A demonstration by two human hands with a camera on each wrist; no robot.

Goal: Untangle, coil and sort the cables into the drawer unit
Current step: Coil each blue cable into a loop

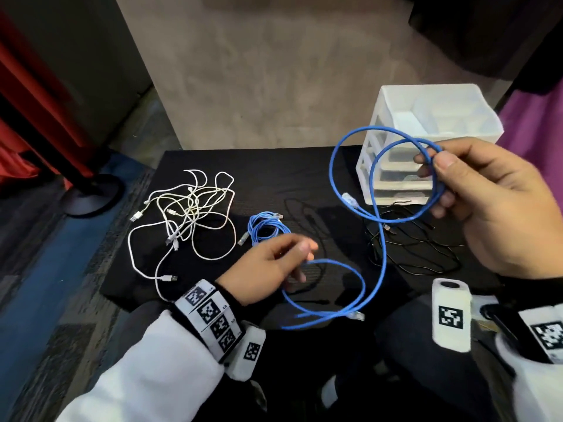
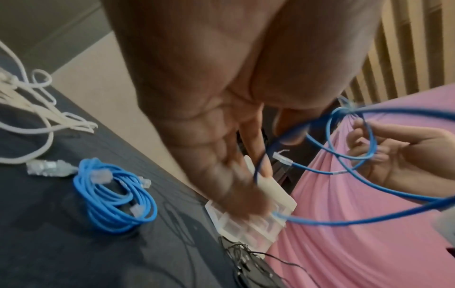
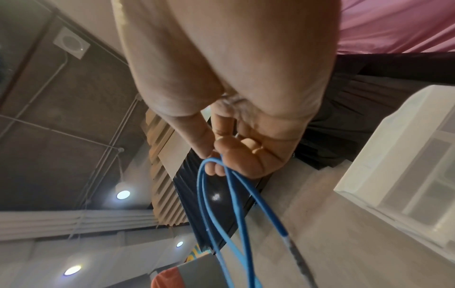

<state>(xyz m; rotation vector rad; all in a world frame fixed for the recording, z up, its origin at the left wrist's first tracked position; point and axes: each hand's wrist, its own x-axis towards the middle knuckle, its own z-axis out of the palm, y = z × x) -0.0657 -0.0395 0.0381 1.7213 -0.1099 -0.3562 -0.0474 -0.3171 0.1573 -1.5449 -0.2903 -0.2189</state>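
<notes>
My right hand is raised in front of the white drawer unit and pinches two loops of a blue network cable between thumb and fingers. In the right wrist view the loops hang from those fingers. The cable runs down and left to my left hand, which holds a lower loop; one clear plug dangles near my lap. The other plug hangs inside the upper loops. In the left wrist view the cable passes my left fingers.
On the black table lie a coiled blue cable, a tangle of white USB cables at the left, and loose black cables in front of the drawer unit. A red stand base is on the floor at the left.
</notes>
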